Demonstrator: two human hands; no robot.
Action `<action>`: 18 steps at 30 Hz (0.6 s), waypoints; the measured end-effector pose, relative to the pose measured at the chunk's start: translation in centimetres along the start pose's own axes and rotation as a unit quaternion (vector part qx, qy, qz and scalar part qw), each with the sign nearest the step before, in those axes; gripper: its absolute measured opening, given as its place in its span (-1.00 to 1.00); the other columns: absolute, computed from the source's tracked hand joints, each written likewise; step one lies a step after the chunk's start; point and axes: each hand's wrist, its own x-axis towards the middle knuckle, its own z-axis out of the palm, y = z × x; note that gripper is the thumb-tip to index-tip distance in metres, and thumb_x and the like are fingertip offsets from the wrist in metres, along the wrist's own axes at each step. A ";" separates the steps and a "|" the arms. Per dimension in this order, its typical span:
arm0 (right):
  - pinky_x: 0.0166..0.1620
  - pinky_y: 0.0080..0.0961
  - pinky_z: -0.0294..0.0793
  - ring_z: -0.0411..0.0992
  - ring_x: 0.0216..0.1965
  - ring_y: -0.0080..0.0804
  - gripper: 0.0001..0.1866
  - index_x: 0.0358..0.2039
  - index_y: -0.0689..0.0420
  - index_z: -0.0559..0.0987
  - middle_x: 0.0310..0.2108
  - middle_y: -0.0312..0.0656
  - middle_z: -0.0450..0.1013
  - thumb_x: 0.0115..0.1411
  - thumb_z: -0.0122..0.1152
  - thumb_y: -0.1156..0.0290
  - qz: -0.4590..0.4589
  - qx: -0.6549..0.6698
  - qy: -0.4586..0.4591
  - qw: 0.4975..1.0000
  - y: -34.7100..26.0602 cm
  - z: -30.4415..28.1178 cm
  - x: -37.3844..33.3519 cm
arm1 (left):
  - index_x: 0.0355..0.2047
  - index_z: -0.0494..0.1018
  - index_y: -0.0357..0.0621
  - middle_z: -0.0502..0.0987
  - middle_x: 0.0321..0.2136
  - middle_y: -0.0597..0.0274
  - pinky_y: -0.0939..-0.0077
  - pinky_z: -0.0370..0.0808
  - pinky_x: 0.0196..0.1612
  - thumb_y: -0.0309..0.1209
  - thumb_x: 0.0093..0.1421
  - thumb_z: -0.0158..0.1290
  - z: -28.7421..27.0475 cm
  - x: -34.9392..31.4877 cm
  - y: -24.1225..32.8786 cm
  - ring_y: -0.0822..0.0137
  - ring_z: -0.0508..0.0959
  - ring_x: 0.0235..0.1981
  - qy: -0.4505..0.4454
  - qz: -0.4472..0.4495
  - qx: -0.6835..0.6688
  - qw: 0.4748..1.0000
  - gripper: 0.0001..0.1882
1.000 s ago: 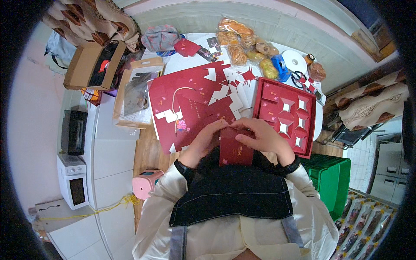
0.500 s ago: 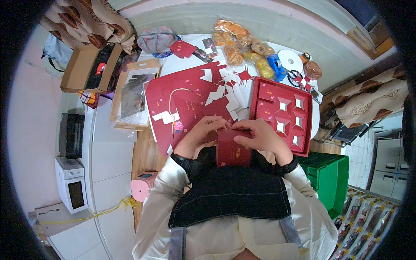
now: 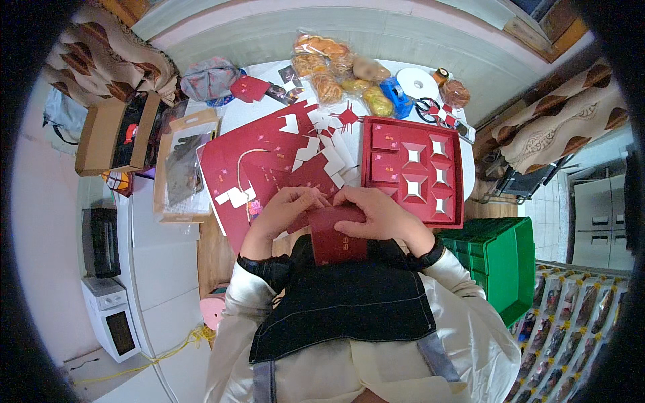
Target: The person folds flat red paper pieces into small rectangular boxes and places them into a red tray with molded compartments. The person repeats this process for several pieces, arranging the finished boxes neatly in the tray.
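Note:
A dark red printed card piece [image 3: 340, 243], apparently a small box being folded, hangs in front of my apron at the table's near edge. My right hand [image 3: 379, 211] grips its upper right part, thumb across the front face. At its top left corner, my left hand [image 3: 285, 209] pinches the edge with closed fingertips. Behind my hands lie red printed card sheets [image 3: 225, 158] and white-backed cut pieces [image 3: 332, 161]. Right of them sits a red tray box [image 3: 459, 218] with square-holed compartments, two of them holding small red boxes [image 3: 385, 166] on its left side.
Bagged bread [image 3: 327, 87], a blue tape dispenser [image 3: 396, 97], a white roll [image 3: 416, 82] and scissors [image 3: 425, 107] stand along the back. A green crate [image 3: 494, 269] is at my right. Leftward are an open cardboard box [image 3: 101, 141] and a shallow carton [image 3: 161, 195].
My view has shifted, so the table things appear farther left. Both hands still hold the red card piece, with the fingers only slightly moved along its top edge.

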 end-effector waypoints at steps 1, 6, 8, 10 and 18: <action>-0.21 -0.32 0.43 0.47 -0.25 -0.03 -0.59 -0.17 0.19 0.43 -0.31 0.00 0.47 0.07 0.31 0.23 0.003 -0.014 0.003 1.000 0.2 0.1 -0.1 | -0.33 0.52 -0.33 0.54 -0.36 0.30 0.61 0.40 -0.16 -0.30 0.33 -0.03 -0.1 -0.1 -0.3 0.49 0.47 -0.31 -0.004 0.038 0.006 0.999 -0.70; -0.20 -0.27 0.43 0.46 -0.23 0.03 -0.59 -0.17 0.18 0.43 -0.29 0.02 0.47 0.08 0.30 0.21 0.024 -0.039 0.002 0.999 0.7 0.5 -0.4 | -0.35 0.48 -0.32 0.48 -0.46 0.31 0.58 0.37 -0.28 -0.27 0.34 -0.05 1.7 -1.3 1.6 0.53 0.40 -0.38 0.072 -0.018 0.146 0.986 -0.69; -0.17 -0.20 0.44 0.47 -0.20 0.06 -0.54 -0.15 0.18 0.44 -0.28 0.07 0.49 0.12 0.26 0.08 0.030 -0.057 -0.003 0.998 0.6 0.4 -0.4 | -0.38 0.46 -0.32 0.45 -0.51 0.32 0.57 0.36 -0.31 -0.28 0.33 -0.04 1.8 -1.4 1.7 0.53 0.38 -0.41 0.072 -0.027 0.157 0.985 -0.69; -0.14 -0.17 0.45 0.48 -0.18 0.07 -0.51 -0.14 0.17 0.45 -0.27 0.09 0.50 0.14 0.24 0.02 0.030 -0.062 -0.012 0.998 0.4 0.4 -0.3 | -0.43 0.43 -0.32 0.42 -0.54 0.35 0.58 0.35 -0.32 -0.29 0.32 -0.03 1.4 -1.2 1.3 0.54 0.37 -0.42 0.059 -0.049 0.177 0.981 -0.70; -0.15 -0.20 0.46 0.47 -0.17 0.05 -0.53 -0.09 0.16 0.46 -0.23 0.08 0.50 0.20 0.19 0.02 0.039 -0.012 -0.071 0.997 -0.2 0.2 -0.2 | -0.31 0.45 -0.12 0.40 -0.46 0.50 0.62 0.34 -0.35 -0.32 0.31 0.02 0.2 -0.7 -0.8 0.58 0.37 -0.40 -0.036 -0.045 0.087 0.995 -0.86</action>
